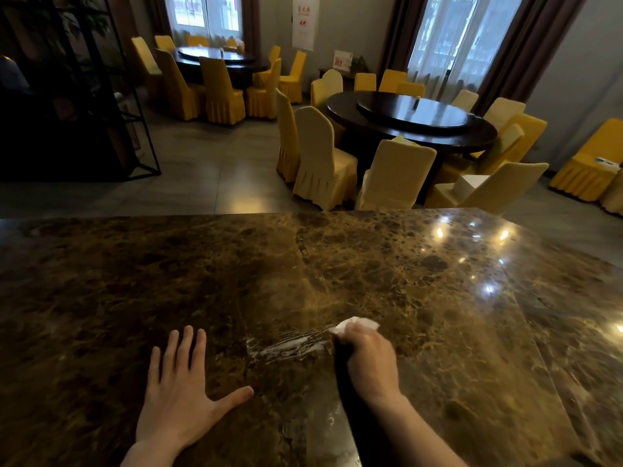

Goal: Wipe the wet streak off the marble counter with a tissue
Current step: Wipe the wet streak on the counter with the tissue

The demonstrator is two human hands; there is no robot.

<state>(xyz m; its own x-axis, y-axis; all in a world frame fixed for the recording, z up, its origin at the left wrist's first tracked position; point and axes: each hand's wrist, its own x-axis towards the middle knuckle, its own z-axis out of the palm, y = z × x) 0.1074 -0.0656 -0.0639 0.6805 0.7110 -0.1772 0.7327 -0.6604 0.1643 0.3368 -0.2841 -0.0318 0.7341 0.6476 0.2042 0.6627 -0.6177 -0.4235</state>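
Note:
A brown marble counter (236, 281) fills the lower half of the view. A pale wet streak (286, 347) glistens on it near the front, between my two hands. My right hand (367, 360) is closed around a crumpled white tissue (354, 324), which pokes out past the knuckles and presses on the counter at the streak's right end. My left hand (178, 396) lies flat on the marble with fingers spread, to the left of the streak, holding nothing.
The counter's far edge (303, 212) runs across the middle of the view. Beyond it stand round dark dining tables (411, 119) ringed by yellow-covered chairs (320, 156). A black metal shelf frame (111, 96) stands at the left.

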